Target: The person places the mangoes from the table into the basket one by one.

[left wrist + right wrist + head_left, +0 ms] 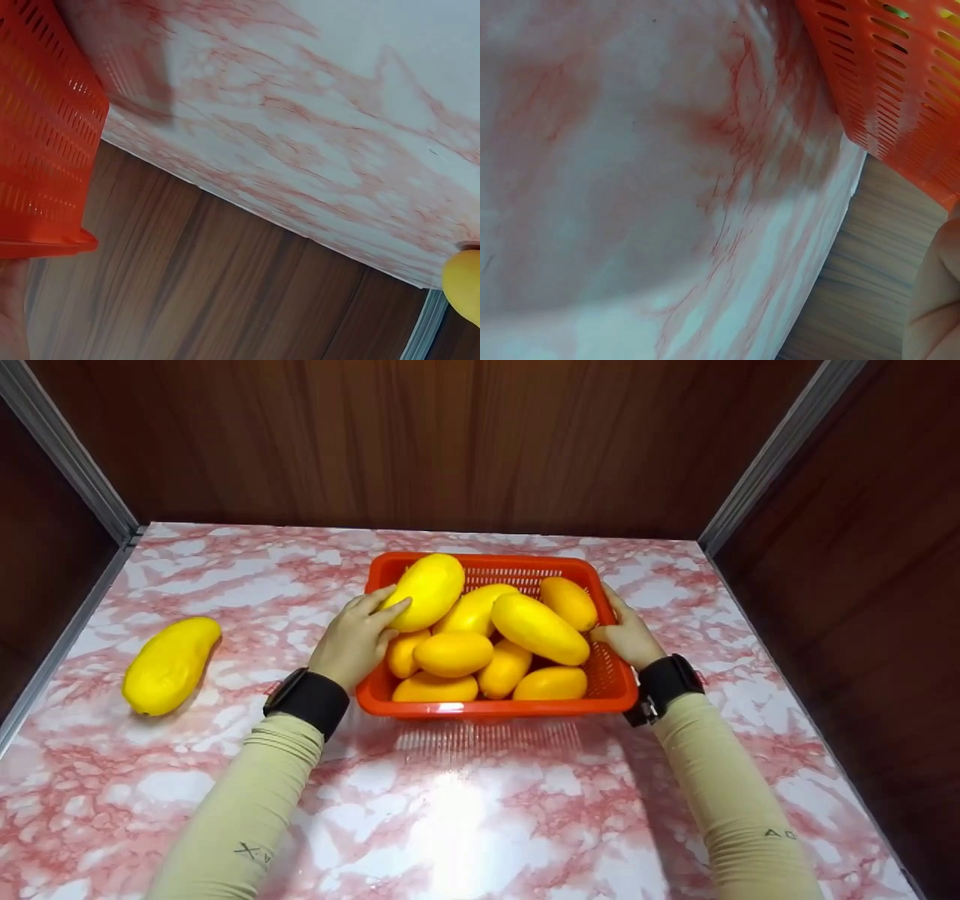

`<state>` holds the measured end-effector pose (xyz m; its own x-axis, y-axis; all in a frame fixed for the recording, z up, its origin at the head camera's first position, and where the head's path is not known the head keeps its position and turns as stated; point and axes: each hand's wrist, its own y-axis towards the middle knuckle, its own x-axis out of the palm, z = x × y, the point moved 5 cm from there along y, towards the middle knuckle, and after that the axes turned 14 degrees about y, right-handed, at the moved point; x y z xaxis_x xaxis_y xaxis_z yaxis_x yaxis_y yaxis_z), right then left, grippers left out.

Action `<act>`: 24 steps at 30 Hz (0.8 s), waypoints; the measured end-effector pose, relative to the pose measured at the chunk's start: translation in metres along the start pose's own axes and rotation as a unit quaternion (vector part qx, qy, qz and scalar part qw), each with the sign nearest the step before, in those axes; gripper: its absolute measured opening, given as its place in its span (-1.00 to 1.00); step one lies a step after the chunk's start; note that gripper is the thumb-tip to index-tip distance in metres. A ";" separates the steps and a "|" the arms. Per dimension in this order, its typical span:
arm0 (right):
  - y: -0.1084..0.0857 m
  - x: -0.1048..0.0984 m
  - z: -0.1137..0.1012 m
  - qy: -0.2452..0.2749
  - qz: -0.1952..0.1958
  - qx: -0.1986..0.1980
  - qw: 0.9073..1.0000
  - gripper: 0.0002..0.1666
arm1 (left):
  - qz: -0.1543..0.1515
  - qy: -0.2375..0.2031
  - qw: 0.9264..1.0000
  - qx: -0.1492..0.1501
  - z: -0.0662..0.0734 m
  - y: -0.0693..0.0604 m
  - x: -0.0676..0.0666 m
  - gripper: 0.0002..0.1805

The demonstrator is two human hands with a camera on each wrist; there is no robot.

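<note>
A red plastic basket (495, 709) with slotted walls holds several yellow and orange-yellow mangoes (453, 655). My left hand (351, 639) grips its left rim, with fingertips against a large bright yellow mango (429, 592) that rises over the back left corner. On the opposite end my right hand (630, 637) holds the right rim, thumb over the inside edge. Both wrist views show the basket's outer wall (45, 150) beside the hand; most of each hand is out of those frames. Whether the basket's base touches the table cannot be told.
Another yellow mango (171, 666) lies on the table at the left. The red-and-white marbled table (450, 825) is glossy and reflects the basket. Dark wood panels (420, 442) with metal corner strips (780, 454) enclose its back and sides.
</note>
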<state>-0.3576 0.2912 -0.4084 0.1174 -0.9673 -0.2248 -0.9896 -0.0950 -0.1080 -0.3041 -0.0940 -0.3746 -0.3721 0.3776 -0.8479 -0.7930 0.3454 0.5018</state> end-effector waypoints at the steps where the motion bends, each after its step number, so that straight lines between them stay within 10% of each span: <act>1: 0.000 0.000 0.000 0.001 0.001 0.000 1.000 0.15 | -0.001 0.000 1.000 0.000 0.000 0.000 0.000 -0.53; 24: 0.001 0.000 0.001 0.014 -0.007 0.001 1.000 0.14 | -0.051 0.014 0.998 -0.024 -0.001 0.000 0.005 -0.47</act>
<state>-0.3582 0.2916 -0.4099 0.1283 -0.9723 -0.1954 -0.9878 -0.1078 -0.1123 -0.3065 -0.0926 -0.3786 -0.3014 0.3181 -0.8989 -0.8492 0.3391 0.4047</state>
